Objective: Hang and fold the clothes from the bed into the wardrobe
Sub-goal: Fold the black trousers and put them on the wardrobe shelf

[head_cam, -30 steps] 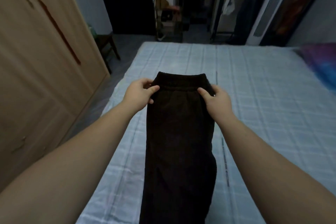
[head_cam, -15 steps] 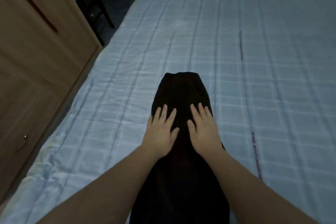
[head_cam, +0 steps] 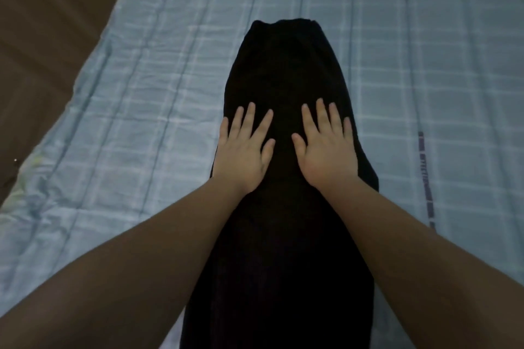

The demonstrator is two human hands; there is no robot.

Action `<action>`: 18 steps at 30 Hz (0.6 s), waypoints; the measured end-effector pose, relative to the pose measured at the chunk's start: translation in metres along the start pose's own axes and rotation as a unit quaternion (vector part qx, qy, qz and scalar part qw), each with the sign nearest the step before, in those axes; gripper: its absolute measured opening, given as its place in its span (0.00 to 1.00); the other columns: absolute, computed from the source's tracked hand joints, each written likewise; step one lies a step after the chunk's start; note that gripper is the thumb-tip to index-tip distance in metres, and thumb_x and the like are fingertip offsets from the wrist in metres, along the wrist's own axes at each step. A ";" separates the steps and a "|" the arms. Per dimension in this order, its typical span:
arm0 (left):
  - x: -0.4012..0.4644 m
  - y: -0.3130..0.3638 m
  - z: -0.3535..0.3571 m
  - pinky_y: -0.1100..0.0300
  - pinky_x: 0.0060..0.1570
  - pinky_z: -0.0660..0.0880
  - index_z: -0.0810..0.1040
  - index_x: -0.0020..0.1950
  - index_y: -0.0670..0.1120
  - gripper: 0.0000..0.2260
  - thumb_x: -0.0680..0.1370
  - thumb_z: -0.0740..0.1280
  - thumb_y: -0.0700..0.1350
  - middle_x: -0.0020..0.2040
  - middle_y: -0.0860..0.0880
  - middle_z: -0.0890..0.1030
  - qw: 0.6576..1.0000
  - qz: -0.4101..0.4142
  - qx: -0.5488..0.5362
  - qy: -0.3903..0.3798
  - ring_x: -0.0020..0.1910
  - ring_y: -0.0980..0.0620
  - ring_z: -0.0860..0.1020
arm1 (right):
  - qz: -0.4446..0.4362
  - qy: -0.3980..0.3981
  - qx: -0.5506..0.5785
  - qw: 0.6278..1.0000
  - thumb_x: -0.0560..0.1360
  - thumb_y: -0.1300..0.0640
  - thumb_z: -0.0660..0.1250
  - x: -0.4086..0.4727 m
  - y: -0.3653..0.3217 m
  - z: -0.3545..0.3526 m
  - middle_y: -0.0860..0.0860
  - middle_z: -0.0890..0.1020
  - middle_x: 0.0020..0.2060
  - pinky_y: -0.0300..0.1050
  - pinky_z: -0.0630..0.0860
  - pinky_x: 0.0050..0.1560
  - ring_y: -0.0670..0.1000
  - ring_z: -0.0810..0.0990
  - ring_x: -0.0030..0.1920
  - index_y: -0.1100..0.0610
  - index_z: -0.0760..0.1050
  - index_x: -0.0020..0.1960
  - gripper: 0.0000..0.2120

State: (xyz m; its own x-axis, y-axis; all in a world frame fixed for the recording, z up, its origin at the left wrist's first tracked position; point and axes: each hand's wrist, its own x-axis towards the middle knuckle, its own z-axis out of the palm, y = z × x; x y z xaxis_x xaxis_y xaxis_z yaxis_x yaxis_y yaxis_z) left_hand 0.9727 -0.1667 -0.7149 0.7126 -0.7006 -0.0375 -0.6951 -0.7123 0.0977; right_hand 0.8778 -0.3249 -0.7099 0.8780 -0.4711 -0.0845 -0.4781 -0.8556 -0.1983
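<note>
Left hand (head_cam: 243, 150) and right hand (head_cam: 326, 147) lie flat, fingers spread, grasping nothing, pressing the trousers (head_cam: 286, 71) beneath them, likely smoothing for folding. The 2 palms pin them to the bed (head_cam: 141, 93); wardrobe (head_cam: 42, 22) beyond the left hand.

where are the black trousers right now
In the head view the black trousers lie lengthwise down the middle of the checked bed sheet, with the left hand and right hand pressed flat on them.
</note>
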 end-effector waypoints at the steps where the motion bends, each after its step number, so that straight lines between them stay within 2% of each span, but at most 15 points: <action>1: -0.011 -0.001 -0.005 0.43 0.77 0.48 0.48 0.81 0.55 0.25 0.84 0.46 0.57 0.82 0.45 0.51 1.000 0.006 -0.008 -0.001 0.80 0.45 0.48 | 0.001 0.003 0.000 1.000 0.83 0.41 0.46 -0.012 -0.004 -0.007 0.54 0.51 0.81 0.62 0.49 0.78 0.56 0.46 0.80 0.49 0.48 0.81 0.30; 5: -0.087 0.009 -0.021 0.41 0.77 0.49 0.49 0.81 0.54 0.26 0.83 0.45 0.57 0.81 0.44 0.51 1.000 -0.005 -0.021 -0.008 0.80 0.43 0.48 | -0.041 -0.004 -0.005 0.999 0.82 0.41 0.49 -0.107 -0.028 -0.025 0.53 0.52 0.81 0.64 0.48 0.78 0.54 0.47 0.80 0.49 0.50 0.81 0.30; 9: -0.175 0.012 -0.010 0.40 0.76 0.54 0.49 0.81 0.55 0.26 0.82 0.43 0.57 0.81 0.45 0.52 0.998 -0.015 0.001 -0.067 0.80 0.42 0.49 | 0.027 -0.068 -0.016 0.997 0.82 0.40 0.47 -0.199 -0.023 -0.008 0.51 0.51 0.81 0.65 0.46 0.77 0.54 0.45 0.80 0.48 0.47 0.81 0.30; 13: -0.188 0.006 0.006 0.41 0.76 0.54 0.49 0.81 0.55 0.25 0.84 0.47 0.55 0.81 0.45 0.52 0.998 -0.031 0.010 -0.058 0.80 0.41 0.50 | 0.056 -0.058 -0.014 0.997 0.82 0.40 0.43 -0.224 -0.015 0.011 0.49 0.51 0.81 0.64 0.46 0.78 0.52 0.45 0.80 0.47 0.47 0.81 0.29; 18: -0.230 0.021 -0.004 0.43 0.76 0.54 0.54 0.81 0.49 0.25 0.84 0.51 0.53 0.81 0.41 0.53 0.998 -0.042 -0.027 -0.036 0.79 0.41 0.52 | 0.085 -0.042 0.020 0.995 0.83 0.43 0.47 -0.261 -0.022 0.009 0.53 0.51 0.81 0.61 0.49 0.78 0.55 0.46 0.80 0.48 0.49 0.81 0.28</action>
State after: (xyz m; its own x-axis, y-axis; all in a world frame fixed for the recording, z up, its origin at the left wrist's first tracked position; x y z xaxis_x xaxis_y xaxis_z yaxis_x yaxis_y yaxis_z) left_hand 0.7941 -0.0205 -0.7006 0.7577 -0.6417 -0.1185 -0.6261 -0.7661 0.1450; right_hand 0.6593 -0.1811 -0.6923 0.7843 -0.5872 -0.2005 -0.6198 -0.7556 -0.2120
